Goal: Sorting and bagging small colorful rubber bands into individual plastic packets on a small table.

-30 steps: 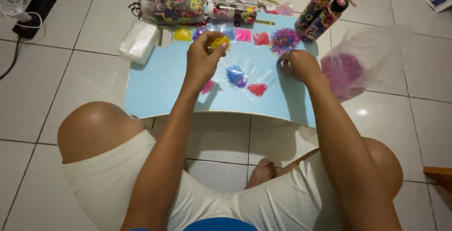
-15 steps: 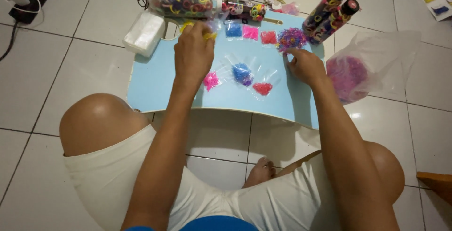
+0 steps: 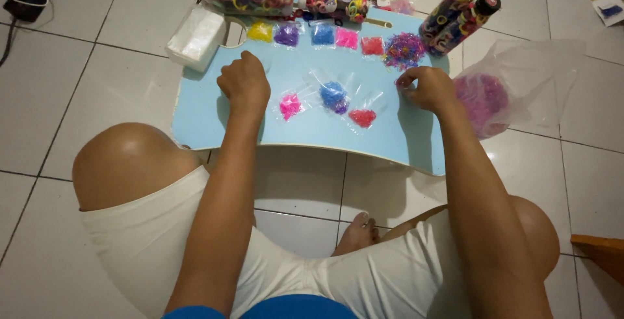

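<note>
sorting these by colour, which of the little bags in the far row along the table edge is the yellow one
The yellow bag is the leftmost in the far row, beside the purple bag. The others run blue, pink, red toward the right.

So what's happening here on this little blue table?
A person sits on the tiled floor at a low blue table. The left hand rests on it, closed, beside a pink packet. The right hand pinches at a loose heap of tiny bands. Small colour-sorted packets line the far edge.

white tissue pack, two tall bottles
</note>
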